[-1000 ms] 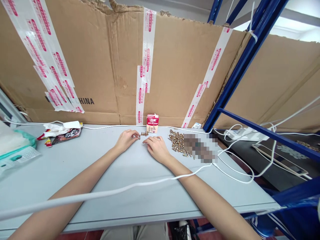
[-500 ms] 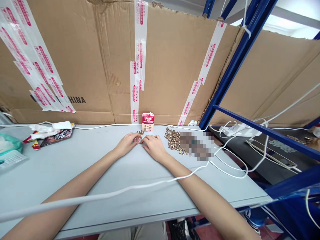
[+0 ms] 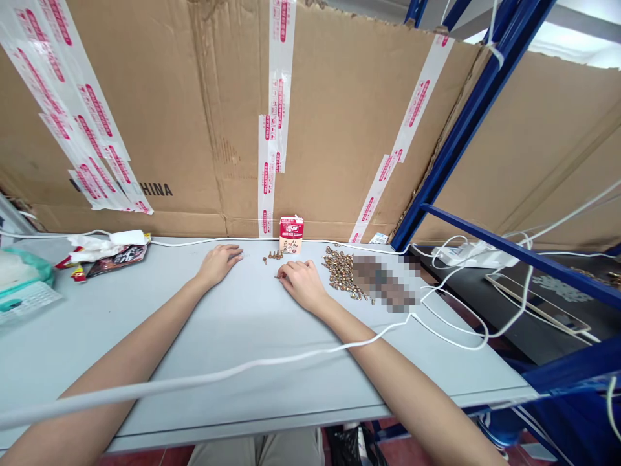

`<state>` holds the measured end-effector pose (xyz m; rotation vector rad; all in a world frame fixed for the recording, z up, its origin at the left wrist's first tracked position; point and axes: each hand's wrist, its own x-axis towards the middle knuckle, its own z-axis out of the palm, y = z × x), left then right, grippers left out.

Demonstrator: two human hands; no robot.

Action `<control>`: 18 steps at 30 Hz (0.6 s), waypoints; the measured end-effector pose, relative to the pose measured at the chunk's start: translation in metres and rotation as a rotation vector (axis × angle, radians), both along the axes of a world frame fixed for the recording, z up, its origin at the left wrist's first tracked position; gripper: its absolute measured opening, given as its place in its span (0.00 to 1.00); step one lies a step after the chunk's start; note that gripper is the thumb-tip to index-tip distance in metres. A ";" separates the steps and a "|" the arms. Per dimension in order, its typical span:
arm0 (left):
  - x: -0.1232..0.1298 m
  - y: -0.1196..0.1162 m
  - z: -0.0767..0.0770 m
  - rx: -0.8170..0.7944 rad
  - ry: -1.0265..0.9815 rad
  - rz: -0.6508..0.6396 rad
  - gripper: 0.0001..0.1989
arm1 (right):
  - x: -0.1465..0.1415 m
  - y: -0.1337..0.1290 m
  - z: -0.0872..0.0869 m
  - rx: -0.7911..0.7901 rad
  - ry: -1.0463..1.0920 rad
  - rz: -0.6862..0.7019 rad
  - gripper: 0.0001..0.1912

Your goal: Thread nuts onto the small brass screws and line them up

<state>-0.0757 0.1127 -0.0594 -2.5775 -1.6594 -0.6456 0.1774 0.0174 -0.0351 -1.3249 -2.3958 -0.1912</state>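
My left hand (image 3: 219, 264) lies on the grey table (image 3: 233, 343) with its fingers stretched to the right and nothing visible in them. Between finger and thumb, my right hand (image 3: 303, 285) pinches a small brass-coloured screw (image 3: 278, 277), mostly covered by the fingertips. Several similar screws (image 3: 275, 255) stand close together just beyond it, with a single screw (image 3: 264, 260) a little to their left. To the right of my right hand spreads a loose pile of screws (image 3: 339, 268). A red and white drink carton (image 3: 292, 235) stands upright behind the small group.
A blurred patch (image 3: 385, 281) hides what lies right of the pile. Snack wrappers (image 3: 111, 254) and a green plastic bag (image 3: 29, 275) are at the left. A white cable (image 3: 233, 374) crosses over my forearms. Cardboard (image 3: 330, 116) walls the back; a blue metal post (image 3: 456, 149) rises at right.
My left hand has moved left, away from my right hand, and its fingers have opened. A single screw now shows left of the small group. My right hand stays near its place.
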 end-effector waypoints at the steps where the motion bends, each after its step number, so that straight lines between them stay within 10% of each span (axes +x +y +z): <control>1: 0.001 0.000 0.000 0.004 0.016 -0.011 0.19 | 0.000 0.000 0.000 0.003 -0.003 0.002 0.06; 18: 0.020 -0.014 0.012 0.119 0.039 -0.069 0.10 | -0.001 0.001 0.000 0.005 0.001 -0.043 0.04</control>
